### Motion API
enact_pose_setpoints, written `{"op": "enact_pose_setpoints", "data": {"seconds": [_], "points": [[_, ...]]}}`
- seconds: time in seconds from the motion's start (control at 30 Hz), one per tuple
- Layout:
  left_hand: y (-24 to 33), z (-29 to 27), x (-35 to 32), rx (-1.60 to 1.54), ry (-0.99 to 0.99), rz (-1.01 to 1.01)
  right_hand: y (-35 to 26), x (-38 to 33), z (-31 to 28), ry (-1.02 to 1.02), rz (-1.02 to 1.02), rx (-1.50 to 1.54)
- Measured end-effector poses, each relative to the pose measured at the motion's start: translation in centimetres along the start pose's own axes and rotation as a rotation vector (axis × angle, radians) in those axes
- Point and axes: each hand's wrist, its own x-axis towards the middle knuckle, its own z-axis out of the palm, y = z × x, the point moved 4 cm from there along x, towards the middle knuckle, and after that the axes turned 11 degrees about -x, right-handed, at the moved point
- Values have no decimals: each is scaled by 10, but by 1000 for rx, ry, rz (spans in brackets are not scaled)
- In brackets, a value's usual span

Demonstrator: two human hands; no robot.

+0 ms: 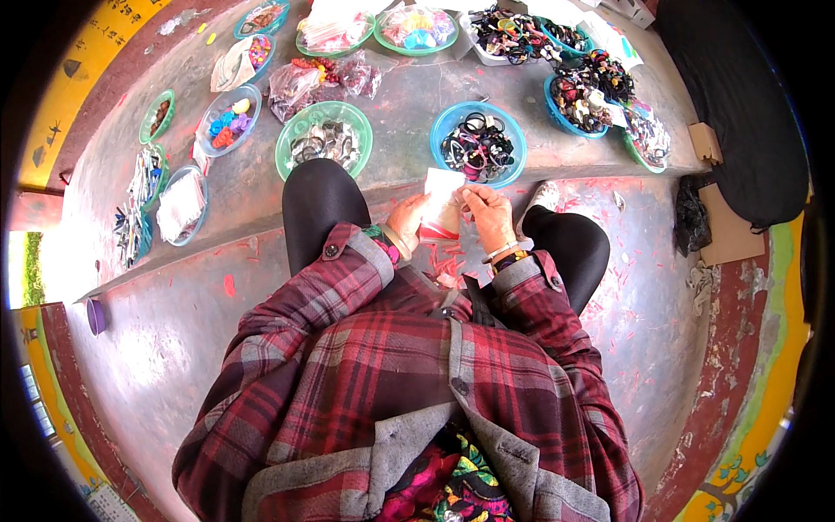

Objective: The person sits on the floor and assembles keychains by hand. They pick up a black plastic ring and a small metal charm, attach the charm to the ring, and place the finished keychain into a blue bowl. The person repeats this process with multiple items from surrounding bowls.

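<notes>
White card (442, 204) with a red strip pinched between both hands: left hand (407, 222), right hand (489, 215); nothing fastened on yet; hair ties wait in the blue bowl (445, 124).

Just the one view here: the head cam is sitting up top and looking almost straight down over the person's chest and knees. It's facing forward toward a low ledge (261, 187) that's running across the upper half, with the floor (165, 339) spreading below it. The hands are landing near the middle, pretty close in. Fisheye is bending everything toward the dark rim.
</notes>
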Motion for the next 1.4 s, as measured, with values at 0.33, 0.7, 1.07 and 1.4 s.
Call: {"op": "enact_pose_setpoints", "data": {"seconds": [0.33,0.7,1.07,1.4], "points": [[-3,-12,8,116,-1,29,4,-3,-6,117,118,50],[3,-5,-1,26,115,60,11,2,-22,353,205,223],[38,-79,39,820,914,214,14,10,-35,387,233,278],[56,-105,107,453,613,439,18,14,-30,299,328,283]]}}
